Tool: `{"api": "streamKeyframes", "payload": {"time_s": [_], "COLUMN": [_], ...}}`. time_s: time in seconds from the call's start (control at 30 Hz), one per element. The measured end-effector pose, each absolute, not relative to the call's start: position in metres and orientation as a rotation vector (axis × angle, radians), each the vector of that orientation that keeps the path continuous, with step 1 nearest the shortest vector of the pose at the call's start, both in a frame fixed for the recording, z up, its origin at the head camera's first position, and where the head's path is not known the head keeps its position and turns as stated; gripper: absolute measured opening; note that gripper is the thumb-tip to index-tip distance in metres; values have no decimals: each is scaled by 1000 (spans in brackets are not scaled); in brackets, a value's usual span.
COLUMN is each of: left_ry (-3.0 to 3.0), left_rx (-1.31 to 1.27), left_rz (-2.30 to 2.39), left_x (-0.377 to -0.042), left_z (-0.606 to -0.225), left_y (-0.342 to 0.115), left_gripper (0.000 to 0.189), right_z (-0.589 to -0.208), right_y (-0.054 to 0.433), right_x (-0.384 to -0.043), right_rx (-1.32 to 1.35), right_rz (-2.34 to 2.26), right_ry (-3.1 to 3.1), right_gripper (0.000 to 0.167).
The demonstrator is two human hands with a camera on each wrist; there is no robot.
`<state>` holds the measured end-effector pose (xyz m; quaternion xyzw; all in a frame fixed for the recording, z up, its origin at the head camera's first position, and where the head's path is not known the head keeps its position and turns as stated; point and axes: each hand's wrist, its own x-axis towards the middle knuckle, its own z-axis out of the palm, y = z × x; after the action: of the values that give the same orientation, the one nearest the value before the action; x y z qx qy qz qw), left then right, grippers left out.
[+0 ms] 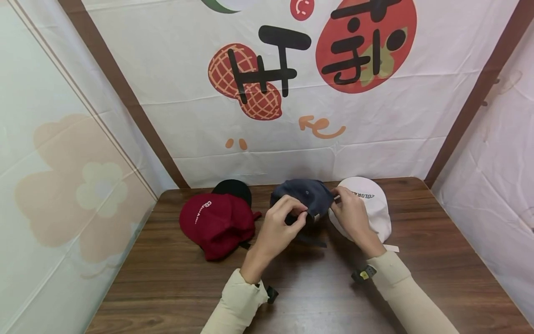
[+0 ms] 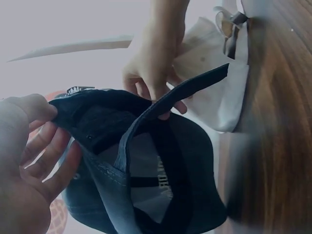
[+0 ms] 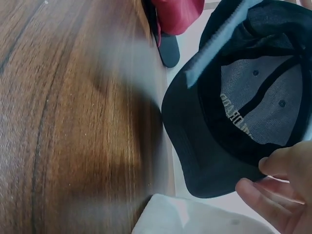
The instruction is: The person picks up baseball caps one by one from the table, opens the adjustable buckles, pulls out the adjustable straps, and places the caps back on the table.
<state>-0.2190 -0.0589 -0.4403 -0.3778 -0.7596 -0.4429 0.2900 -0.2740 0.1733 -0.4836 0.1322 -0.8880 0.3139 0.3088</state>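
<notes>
Near the far edge of the tabletop (image 1: 175, 278), the navy cap (image 1: 306, 195) is held up between both hands: the left hand (image 1: 281, 227) pinches its rear rim with curled fingers (image 2: 46, 146), and the right hand (image 1: 352, 215) pinches the cap's strap (image 2: 195, 87). The head view shows a red cap (image 1: 217, 222) to its left and a white cap (image 1: 373, 204) to its right. Only the wrist views show the navy cap's inside, with lining and printed lettering.

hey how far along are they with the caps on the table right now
Done: hard to tell; the dark red fabric cap lies on the wooden table, partly over a black cap.
In hand: the left hand and right hand both hold the navy blue fabric cap, lifted and turned inside up, with its back strap pinched.
Left: seemingly the white fabric cap, lying untouched behind the right hand.
</notes>
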Motion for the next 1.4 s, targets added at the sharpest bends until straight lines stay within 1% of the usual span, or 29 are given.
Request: {"api": "streamKeyframes", "payload": {"time_s": [0.3, 0.5, 0.73, 0.93, 1.07, 1.4], "left_ry": [-2131, -2186, -2262, -2354, -2380, -2502], "left_rx": [-982, -977, -967, -937, -922, -903], "left_rz": [-1184, -1209, -1221, -1216, -1220, -1203], "left_x": [-220, -224, -225, -227, -230, -236], "left_z": [-451, -461, -470, -481, -489, -503], "left_y": [-58, -57, -56, -54, -53, -52], "left_gripper": [12, 10, 9, 8, 8, 7], "right_z": [-486, -490, -493, -497, -501, -508], "right_y": [172, 171, 172, 174, 174, 175], "right_x": [-276, -276, -275, -272, -273, -275], "right_rx": [385, 382, 379, 363, 378, 384], "right_rz": [825, 764, 711, 652, 649, 643], "right_ry": [-2406, -2447, -2539, -2654, -2674, -2693], "right_gripper": [19, 27, 20, 32, 37, 34]}}
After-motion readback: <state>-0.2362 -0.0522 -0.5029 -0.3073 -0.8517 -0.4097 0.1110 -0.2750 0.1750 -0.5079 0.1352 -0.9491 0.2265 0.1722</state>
